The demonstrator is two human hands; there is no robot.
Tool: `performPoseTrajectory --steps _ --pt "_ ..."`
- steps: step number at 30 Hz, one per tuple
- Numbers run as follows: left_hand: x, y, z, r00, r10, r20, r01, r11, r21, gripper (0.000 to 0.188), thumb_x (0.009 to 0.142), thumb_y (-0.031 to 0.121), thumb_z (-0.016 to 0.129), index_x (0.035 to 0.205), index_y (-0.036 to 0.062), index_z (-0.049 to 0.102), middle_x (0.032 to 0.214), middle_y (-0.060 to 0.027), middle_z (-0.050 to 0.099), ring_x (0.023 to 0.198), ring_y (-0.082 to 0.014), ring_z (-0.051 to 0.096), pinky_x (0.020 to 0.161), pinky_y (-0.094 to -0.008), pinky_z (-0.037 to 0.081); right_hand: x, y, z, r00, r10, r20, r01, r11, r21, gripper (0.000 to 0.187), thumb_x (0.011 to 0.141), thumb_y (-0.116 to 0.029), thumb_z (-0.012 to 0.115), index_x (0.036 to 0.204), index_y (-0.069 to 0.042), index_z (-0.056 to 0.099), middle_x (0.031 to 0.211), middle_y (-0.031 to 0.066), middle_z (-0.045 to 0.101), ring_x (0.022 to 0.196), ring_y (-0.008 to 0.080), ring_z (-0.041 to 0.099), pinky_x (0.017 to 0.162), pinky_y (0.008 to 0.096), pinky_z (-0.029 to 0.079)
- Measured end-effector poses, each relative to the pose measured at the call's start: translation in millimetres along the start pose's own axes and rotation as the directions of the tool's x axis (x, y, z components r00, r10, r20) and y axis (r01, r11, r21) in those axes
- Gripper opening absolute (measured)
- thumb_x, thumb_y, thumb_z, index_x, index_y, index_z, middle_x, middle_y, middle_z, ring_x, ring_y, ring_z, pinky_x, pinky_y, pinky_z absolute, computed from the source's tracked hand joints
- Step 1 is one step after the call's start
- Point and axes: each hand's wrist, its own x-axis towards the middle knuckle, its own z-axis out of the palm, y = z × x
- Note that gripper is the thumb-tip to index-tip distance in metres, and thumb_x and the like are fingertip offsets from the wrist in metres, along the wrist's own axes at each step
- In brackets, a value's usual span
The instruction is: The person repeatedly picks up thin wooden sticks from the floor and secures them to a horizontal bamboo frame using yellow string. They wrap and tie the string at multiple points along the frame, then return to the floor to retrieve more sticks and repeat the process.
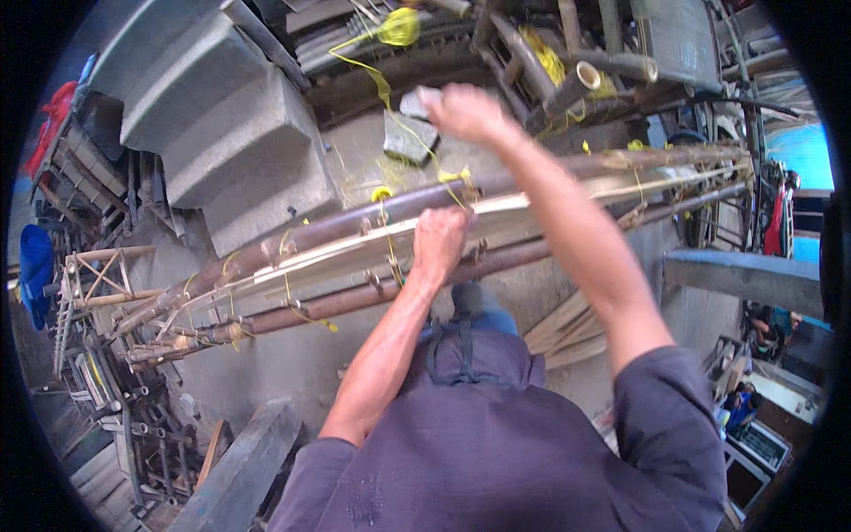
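Observation:
A long frame of two dark bamboo poles lies across in front of me, with pale bamboo strips (346, 250) between the poles. My left hand (441, 239) is closed in a fist over the strips, beside the far pole (355, 226); what its fingers hold is hidden. Past the far pole, my right hand (474, 115) is slightly blurred, its fingers closed on a pale grey stone (417, 103). Just below that stone, a flat grey stone block (408, 138) lies on the floor. Yellow plastic ties (390, 235) and short pegs (375, 282) run along the near pole (355, 297).
Concrete steps (239, 133) rise at the far left. Stacked bamboo poles (581, 80) lie at the far right, and a yellow twine bundle (399, 27) at the top. A small bamboo frame (111, 275) stands left. Flat bamboo slats (567, 328) lie under the near pole.

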Motion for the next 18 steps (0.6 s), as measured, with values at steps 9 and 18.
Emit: performPoseTrajectory --steps 9,18 --pt "-6 4 -9 0.998 -0.048 0.027 0.047 0.998 0.048 0.021 0.088 0.025 0.058 0.079 0.0068 0.059 0.072 -0.0108 0.061 0.072 -0.0294 0.062 0.067 -0.0418 0.045 3 47 39 0.977 0.211 -0.006 -0.209 0.968 0.140 0.059 0.083 -0.059 0.046 0.083 -0.007 0.074 0.091 0.0134 0.071 0.090 0.0316 0.067 0.084 0.0383 0.050" --pt "5 23 -7 0.996 -0.009 0.087 0.003 0.998 0.066 0.017 0.089 0.020 0.057 0.094 0.0058 0.066 0.080 -0.0141 0.063 0.077 -0.0326 0.061 0.069 -0.0414 0.046 -4 65 81 0.983 0.183 0.010 -0.066 0.306 0.950 0.039 0.085 -0.033 0.054 0.109 -0.005 0.066 0.105 0.0189 0.066 0.103 0.0332 0.062 0.093 0.0391 0.046"
